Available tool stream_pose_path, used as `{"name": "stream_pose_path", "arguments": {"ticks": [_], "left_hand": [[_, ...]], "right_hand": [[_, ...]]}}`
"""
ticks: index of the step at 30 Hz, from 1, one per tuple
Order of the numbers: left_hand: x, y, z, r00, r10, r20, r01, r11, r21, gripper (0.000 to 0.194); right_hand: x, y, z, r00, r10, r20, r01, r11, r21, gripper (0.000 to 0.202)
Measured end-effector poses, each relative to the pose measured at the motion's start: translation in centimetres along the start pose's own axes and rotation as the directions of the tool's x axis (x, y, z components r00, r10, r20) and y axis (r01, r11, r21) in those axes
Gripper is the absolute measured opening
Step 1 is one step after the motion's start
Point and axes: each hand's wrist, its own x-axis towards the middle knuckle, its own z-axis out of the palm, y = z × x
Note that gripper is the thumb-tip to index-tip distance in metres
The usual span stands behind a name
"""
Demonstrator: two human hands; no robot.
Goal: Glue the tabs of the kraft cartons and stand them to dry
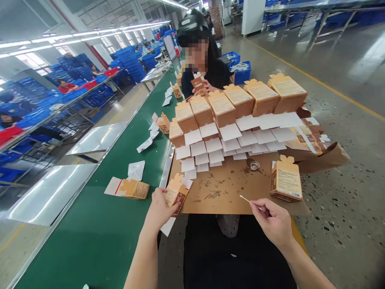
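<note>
My left hand (162, 206) is closed on a small brown and cream carton (177, 192) at the near left corner of the cardboard-topped table (216, 196). Between the fingertips of my right hand (270, 218) is a cotton swab (245, 198), its white tip pointing left over the cardboard. Beyond that tip sits a small clear round dish (254, 165). One upright carton (285, 178) stands near the right edge. Stacked cartons (222, 108) with white flaps toward me fill the back of the table.
The green conveyor (99, 233) runs along the left, carrying an open carton (135, 188) and a white sachet (136, 170). A person (204, 60) behind the stack holds another carton (198, 82). Blue bins (241, 72) stand on the floor farther back.
</note>
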Motion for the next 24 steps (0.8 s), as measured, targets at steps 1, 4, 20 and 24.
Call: {"name": "stream_pose_path", "arguments": {"ticks": [1, 4, 20, 24], "left_hand": [[-0.5, -0.4, 0.5, 1.0, -0.023, 0.01, 0.023, 0.998, -0.05, 0.083], [-1.1, -1.4, 1.0, 0.999, -0.039, 0.011, 0.041, 0.975, -0.217, 0.108], [-4.7, -1.7, 1.9, 0.996, -0.031, 0.079, 0.072, 0.814, -0.577, 0.092], [-5.7, -2.1, 3.6, 0.963, -0.251, 0.099, 0.23, 0.575, -0.785, 0.113]], "right_hand": [[-0.1, 0.0, 0.0, 1.0, 0.02, 0.006, -0.02, 1.0, -0.003, 0.05], [-0.1, -0.1, -0.2, 0.998, 0.066, 0.017, -0.066, 0.998, -0.001, 0.061], [10.5, 1.5, -4.8, 0.972, -0.037, 0.231, 0.14, 0.884, -0.446, 0.032], [14.1, 2.0, -4.4, 0.939, 0.096, 0.329, 0.135, 0.779, -0.612, 0.02]]}}
